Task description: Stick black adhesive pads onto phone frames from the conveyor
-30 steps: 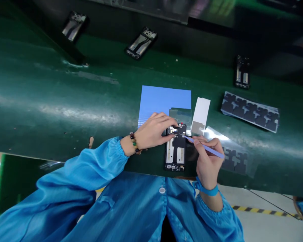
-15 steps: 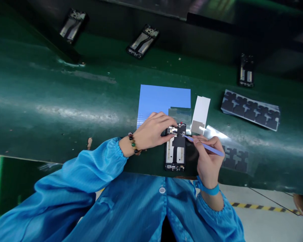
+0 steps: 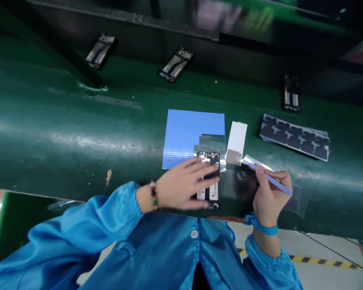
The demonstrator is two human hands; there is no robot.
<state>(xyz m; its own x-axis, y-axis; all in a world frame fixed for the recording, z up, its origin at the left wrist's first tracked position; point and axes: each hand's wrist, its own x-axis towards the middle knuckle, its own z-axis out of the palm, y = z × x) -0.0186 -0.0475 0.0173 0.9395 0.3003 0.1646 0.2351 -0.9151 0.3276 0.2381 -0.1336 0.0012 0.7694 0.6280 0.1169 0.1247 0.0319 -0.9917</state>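
Note:
An opened phone body (image 3: 214, 194) lies upright in front of me at the bench edge, its circuit parts showing at the top. My left hand (image 3: 191, 183) is spread across its middle, fingers apart and slightly blurred, hiding much of it. Off to the right, my right hand (image 3: 272, 193) pinches a pair of purple tweezers (image 3: 274, 181). Their tips point left, near the lower end of a white-and-grey strip (image 3: 237, 137). Beneath the phone's top end lie clear film pieces (image 3: 213, 141) and a blue sheet (image 3: 193, 123).
A stack of film sheets with black stickers (image 3: 295, 137) lies at the right. Further phone bodies rest at the back: one left (image 3: 101, 50), one centre (image 3: 176, 64), one right (image 3: 291, 94). A dark post (image 3: 78, 66) stands at the left on the green bench (image 3: 63, 117).
My left hand has gone from pinching at the phone's top to lying spread over its middle. My right hand has carried the tweezers rightward, away from the phone. The view has shifted slightly.

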